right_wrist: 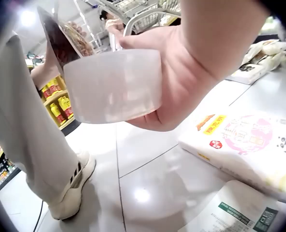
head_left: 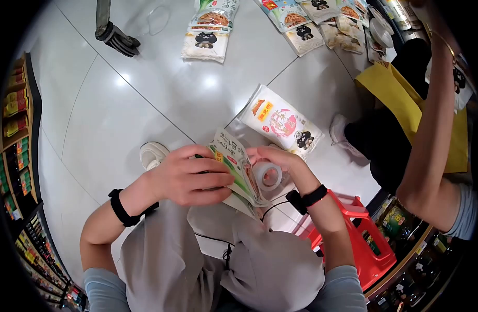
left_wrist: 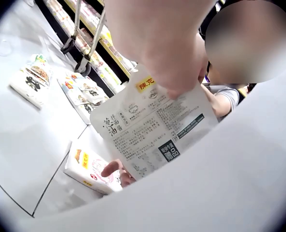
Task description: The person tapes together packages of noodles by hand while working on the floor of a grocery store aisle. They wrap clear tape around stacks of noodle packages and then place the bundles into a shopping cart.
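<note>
My left hand [head_left: 189,176] grips a flat green and white sauce pouch [head_left: 229,151] with a noodle picture, held over my knees. The left wrist view shows the back of a pouch [left_wrist: 155,128], white with printed text. My right hand [head_left: 278,157] holds a wide roll of clear tape [right_wrist: 115,87], its fingers curled behind it and partly hidden. In the head view that hand's fingertips are right at the pouch's edge. Just beyond the hands, a white noodle pack [head_left: 283,122] with a pink design and a panda lies on the floor.
Pouches and white packs [head_left: 205,44] lie on the floor ahead, with another pile [head_left: 322,23] farther right. A red stool [head_left: 364,244] stands at my right. Beside it is another person with a yellow apron [head_left: 400,93]. Shelves of goods [head_left: 20,130] line the left.
</note>
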Tool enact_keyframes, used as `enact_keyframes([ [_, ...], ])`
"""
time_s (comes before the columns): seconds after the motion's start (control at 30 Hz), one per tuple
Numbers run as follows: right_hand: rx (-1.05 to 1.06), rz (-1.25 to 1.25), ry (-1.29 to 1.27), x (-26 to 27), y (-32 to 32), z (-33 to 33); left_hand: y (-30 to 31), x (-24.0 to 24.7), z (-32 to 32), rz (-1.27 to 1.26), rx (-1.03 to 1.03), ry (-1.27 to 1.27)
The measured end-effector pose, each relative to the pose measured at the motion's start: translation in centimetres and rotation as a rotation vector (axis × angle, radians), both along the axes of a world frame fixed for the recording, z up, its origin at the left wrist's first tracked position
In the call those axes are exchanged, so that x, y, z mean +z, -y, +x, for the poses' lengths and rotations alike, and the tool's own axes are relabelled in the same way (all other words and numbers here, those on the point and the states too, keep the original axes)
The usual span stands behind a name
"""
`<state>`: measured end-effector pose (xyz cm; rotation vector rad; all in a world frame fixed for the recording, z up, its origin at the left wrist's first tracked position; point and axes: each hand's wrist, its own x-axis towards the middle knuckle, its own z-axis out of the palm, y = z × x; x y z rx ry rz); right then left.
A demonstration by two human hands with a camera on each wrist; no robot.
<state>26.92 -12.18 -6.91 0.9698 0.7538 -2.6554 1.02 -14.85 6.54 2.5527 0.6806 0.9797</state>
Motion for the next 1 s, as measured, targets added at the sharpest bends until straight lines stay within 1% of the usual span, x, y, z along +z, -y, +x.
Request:
enact_keyframes([
  [0.03,-0.005,0.005,0.000,-0.3,0.5,0.3,-0.3,0.3,0.2,0.011,-0.021,0.014],
  [0.1,-0.042,0.166,-0.007,-1.1,1.5,1.1,-0.9,0.7,0.3,0.033,-0.031,0.015],
  [0.13,-0.090,0.148,-0.018,0.3,0.7,0.4,-1.2,0.8,0.4,0.040,-0.037,0.015],
  [0.17,-0.060,0.077,0.111,2.7,-0.3,0.9,-1.6,0.6,0.8,0.049,-0.040,0.017],
  [0.23,-0.189,0.260,0.162,3.2,-1.3,2.4,-3.1,-0.9,2.0,0.058,-0.007,-0.032],
  [0.3,-0.346,0.459,0.244,1.9,-3.0,4.8,-4.9,-3.5,3.5,0.108,-0.024,-0.191],
  [0.37,-0.190,0.629,0.528,3.1,-5.9,7.1,-6.1,-8.3,5.2,0.113,-0.071,-0.280],
  [0.43,-0.071,0.776,0.676,-0.3,-7.3,9.9,-7.0,-13.6,7.4,0.124,-0.151,-0.323],
  [0.47,-0.068,0.781,0.678,-1.6,-7.7,10.7,-6.7,-15.1,8.0,0.127,-0.147,-0.320],
  [0.5,0.030,1.004,0.809,-2.9,-7.9,11.6,-6.2,-16.3,8.6,0.076,-0.069,-0.327],
  [0.53,0.136,1.223,0.940,-3.7,-7.8,12.2,-5.7,-16.5,9.2,0.023,0.007,-0.331],
  [0.57,0.142,1.220,0.945,-4.6,-7.4,12.8,-4.8,-16.5,9.5,0.020,0.007,-0.325],
  [0.63,0.012,1.143,1.105,-6.1,-6.6,13.7,-2.7,-16.2,9.8,-0.719,0.044,-0.556],
  [0.67,-0.069,1.180,1.155,-7.0,-5.9,13.9,-1.8,-17.0,9.9,-0.719,0.042,-0.556],
  [0.7,-0.070,1.173,1.159,-6.6,-5.5,13.3,-0.6,-18.5,10.1,-1.105,0.145,-0.443],
  [0.73,-0.100,1.085,1.215,-5.7,-5.4,12.0,-0.2,-19.0,10.1,-1.486,0.256,-0.312],
  [0.77,-0.131,0.993,1.267,-4.9,-5.4,10.9,-0.1,-19.5,10.3,-1.491,0.256,-0.319],
  [0.83,-0.136,0.962,1.254,-4.4,-4.9,9.8,-0.2,-19.6,10.9,-1.912,0.453,0.237],
  [0.87,-0.121,0.966,1.223,-4.4,-4.5,9.4,-0.5,-19.8,10.7,-1.916,0.450,0.227],
  [0.9,-0.108,0.975,1.195,-4.4,-4.2,9.0,-1.4,-20.1,10.4,-1.919,0.528,0.295],
  [0.93,-0.090,0.915,1.198,-4.6,-3.8,8.3,-2.4,-20.4,10.2,-1.919,0.607,0.367],
  [0.97,-0.090,0.911,1.201,-4.6,-3.3,7.8,-3.0,-20.7,9.5,-1.922,0.604,0.364],
  [1.0,-0.079,0.906,1.159,-3.9,-2.8,6.7,-3.4,-21.3,8.2,-1.837,0.601,0.333],
])
